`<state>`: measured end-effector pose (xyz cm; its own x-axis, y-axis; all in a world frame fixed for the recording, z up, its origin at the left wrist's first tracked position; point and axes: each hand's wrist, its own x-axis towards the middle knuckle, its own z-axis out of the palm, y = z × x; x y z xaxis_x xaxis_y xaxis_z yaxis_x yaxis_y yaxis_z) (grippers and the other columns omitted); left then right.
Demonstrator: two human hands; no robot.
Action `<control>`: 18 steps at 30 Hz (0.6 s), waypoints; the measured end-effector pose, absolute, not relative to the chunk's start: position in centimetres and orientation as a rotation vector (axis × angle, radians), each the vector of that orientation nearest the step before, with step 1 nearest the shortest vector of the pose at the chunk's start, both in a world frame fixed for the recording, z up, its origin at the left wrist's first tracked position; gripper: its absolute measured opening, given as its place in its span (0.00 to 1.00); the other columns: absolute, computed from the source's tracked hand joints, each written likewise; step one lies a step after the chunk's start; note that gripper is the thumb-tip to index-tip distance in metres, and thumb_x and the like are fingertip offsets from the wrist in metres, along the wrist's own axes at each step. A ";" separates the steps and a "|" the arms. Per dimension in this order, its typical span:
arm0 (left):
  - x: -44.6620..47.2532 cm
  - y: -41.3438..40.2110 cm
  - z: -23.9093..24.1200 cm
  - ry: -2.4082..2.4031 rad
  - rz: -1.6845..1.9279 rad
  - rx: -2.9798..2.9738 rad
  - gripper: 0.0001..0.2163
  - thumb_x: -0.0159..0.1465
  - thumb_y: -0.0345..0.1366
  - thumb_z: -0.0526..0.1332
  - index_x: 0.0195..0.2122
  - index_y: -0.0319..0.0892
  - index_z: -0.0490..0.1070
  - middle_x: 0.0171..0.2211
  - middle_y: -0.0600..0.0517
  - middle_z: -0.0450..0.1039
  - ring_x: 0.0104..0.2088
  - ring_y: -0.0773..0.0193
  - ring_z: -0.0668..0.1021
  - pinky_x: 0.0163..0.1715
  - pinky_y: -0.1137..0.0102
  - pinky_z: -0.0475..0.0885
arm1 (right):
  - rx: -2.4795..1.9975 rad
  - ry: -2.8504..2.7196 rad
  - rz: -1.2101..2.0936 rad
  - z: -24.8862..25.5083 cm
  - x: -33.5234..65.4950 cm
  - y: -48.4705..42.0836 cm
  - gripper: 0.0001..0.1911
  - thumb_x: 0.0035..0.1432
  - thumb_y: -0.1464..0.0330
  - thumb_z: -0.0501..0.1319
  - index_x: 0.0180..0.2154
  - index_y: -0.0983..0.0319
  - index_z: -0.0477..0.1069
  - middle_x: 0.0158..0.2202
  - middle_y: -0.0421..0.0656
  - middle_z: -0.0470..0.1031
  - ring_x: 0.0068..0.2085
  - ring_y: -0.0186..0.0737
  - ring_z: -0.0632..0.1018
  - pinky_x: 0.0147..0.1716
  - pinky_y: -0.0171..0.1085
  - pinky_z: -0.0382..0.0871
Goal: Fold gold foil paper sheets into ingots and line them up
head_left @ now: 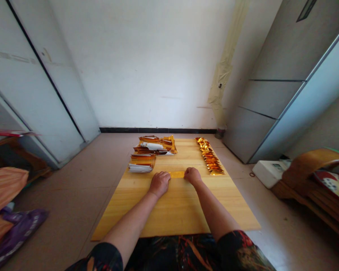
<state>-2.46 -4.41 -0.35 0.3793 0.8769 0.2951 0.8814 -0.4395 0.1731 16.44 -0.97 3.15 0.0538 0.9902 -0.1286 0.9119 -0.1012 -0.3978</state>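
Note:
A flat, shiny gold foil strip (pixel 177 174) lies between my two hands, low over the wooden board. At its left end, the curled fingers of my left hand (pixel 159 183) press on it. My right hand (pixel 192 176) pinches the other end, its fingertips mostly hidden. Beyond my left hand are piles of flat orange-gold wrappers (pixel 142 160), some with white sides showing. Past my right hand runs a row of folded gold foil pieces (pixel 210 160), overlapping one another.
The wooden board (pixel 175 210) extends from my lap toward a white wall (pixel 147 75). A grey refrigerator (pixel 267 86) and a white box (pixel 268 173) stand right, beside wooden furniture (pixel 302 177). Orange and purple bags (pixel 22 226) lie on the left.

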 end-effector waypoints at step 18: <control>-2.3 -4.6 -0.2 -1.539 -0.513 -2.589 0.11 0.63 0.29 0.54 0.39 0.48 0.75 0.35 0.51 0.74 0.38 0.60 0.73 0.37 0.67 0.65 | -1.727 -2.047 0.613 1.2 11.9 -0.5 0.10 0.46 0.77 0.59 0.31 0.62 0.76 0.34 0.43 0.78 0.36 0.36 0.75 0.34 0.30 0.63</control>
